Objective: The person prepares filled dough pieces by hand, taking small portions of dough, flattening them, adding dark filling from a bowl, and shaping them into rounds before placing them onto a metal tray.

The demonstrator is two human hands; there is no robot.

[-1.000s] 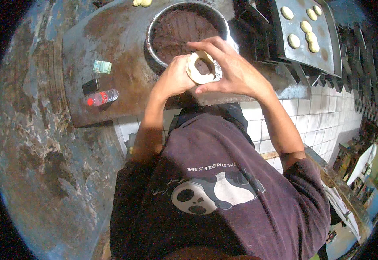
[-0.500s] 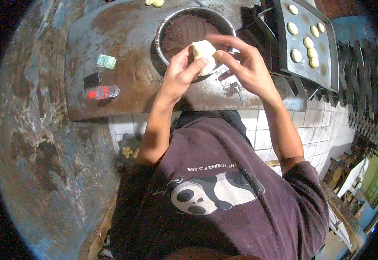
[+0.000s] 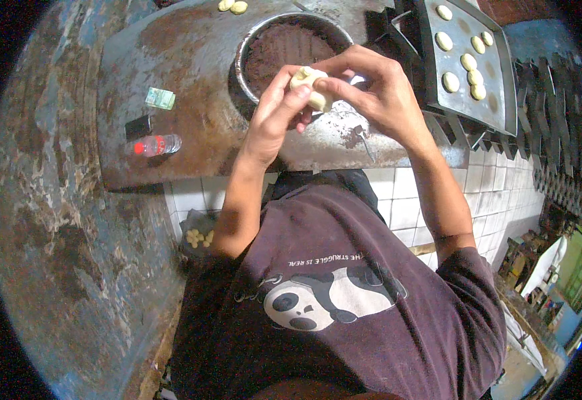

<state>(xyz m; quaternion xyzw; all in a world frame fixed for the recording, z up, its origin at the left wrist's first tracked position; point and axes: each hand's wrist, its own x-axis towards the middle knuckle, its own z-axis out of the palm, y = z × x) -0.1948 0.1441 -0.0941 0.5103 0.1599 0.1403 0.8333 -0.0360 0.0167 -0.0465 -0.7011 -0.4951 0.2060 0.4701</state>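
A small pale-yellow piece of dough [image 3: 319, 100] is held up between my two hands, in front of a round metal bowl [image 3: 240, 61]. My left hand [image 3: 276, 113] is closed round its left side, thumb pressed on the front. From the right, my right hand [image 3: 379, 90] pinches the dough's upper edge between thumb and fingers. The dough's top looks folded and uneven; its far side is hidden by my fingers. Dark brown crumbly filling [image 3: 284, 47] fills the bowl behind my hands. Below my right hand a small metal utensil [image 3: 366, 143] lies among dark crumbs.
A metal baking tray [image 3: 494, 110] with several dough pieces [image 3: 468, 62] stands at the right. On the worn table [image 3: 191, 67] lie a red-capped bottle [image 3: 159, 145], a dark flat object [image 3: 139, 127], and a green paper-like piece [image 3: 161, 98]. Two dough balls [image 3: 238, 7] rest at the far edge.
My right hand has closed onto the dough; its fingers were spread and blurred before. The dough's upper edge is now gathered, and it looks smaller and more covered by my fingers.
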